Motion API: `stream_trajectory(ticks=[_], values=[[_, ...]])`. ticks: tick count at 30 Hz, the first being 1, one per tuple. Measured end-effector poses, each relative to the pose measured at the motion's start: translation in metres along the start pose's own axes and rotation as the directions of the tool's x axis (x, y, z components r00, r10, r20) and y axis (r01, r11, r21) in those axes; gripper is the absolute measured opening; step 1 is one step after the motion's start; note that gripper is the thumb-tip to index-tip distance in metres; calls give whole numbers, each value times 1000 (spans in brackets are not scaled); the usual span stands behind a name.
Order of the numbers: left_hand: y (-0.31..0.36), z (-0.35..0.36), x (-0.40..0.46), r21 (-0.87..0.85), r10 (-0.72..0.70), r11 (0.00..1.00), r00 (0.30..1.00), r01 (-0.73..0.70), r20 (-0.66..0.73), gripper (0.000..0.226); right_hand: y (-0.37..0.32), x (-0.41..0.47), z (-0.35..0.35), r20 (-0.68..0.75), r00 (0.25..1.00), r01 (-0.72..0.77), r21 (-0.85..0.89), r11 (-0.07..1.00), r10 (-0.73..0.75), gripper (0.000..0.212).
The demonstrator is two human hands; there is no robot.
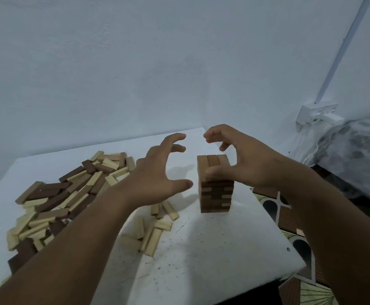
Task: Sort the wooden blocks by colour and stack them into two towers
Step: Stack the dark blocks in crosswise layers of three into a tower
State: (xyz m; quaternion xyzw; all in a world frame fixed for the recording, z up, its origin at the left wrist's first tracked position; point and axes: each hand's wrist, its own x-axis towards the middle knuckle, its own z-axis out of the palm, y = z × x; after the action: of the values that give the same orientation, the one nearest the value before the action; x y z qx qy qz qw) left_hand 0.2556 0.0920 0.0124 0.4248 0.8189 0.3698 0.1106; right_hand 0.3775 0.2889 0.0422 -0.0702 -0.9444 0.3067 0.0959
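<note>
A tower of mid-brown wooden blocks (216, 195) stands several layers high on the white table (201, 249), right of centre. My left hand (157, 175) hovers to the tower's left with spread, curved fingers and holds nothing. My right hand (245, 159) hovers over the tower's right side, fingers curved, thumb close to the top layers; it holds nothing. A loose pile of dark brown and pale blocks (54, 199) lies on the left. A small group of pale blocks (153, 227) lies in front of the tower.
The table's right edge runs close past the tower, with a patterned floor (289, 216) below it. A grey patterned cloth (355, 155) lies at the right. The wall (135, 73) stands just behind the table, with a white socket box (316, 113).
</note>
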Motion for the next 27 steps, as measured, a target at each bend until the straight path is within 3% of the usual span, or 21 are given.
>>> stream_trajectory(ticks=[3, 8, 13, 18, 22, 27], values=[[-14, -25, -12, 26, -17, 999, 997, 19, -73, 73, -30, 15, 20, -49, 998, 30, -9, 1000, -30, 53], [-50, -73, -27, 97, -156, 980, 976, 172, -149, 60, -75, 61, 68, -65, 992, 106, -58, 993, -110, 44], [-105, -109, -25, 125, -240, 957, 956, 263, -171, 48, -92, 119, 123, -3, 999, 33, -4, 999, -33, 37], [-162, -123, 0, 331, -236, 895, 948, 298, -215, 38, -82, 177, 176, 99, 990, -88, -135, 987, 102, 44], [-201, -122, 31, 458, -236, 847, 963, 271, -133, 38, -63, 212, 206, 113, 972, -170, -270, 948, 206, 7], [-221, -113, 69, 533, -295, 788, 949, 308, -113, 43, -53, 233, 210, 135, 932, -290, -272, 917, 335, 17]])
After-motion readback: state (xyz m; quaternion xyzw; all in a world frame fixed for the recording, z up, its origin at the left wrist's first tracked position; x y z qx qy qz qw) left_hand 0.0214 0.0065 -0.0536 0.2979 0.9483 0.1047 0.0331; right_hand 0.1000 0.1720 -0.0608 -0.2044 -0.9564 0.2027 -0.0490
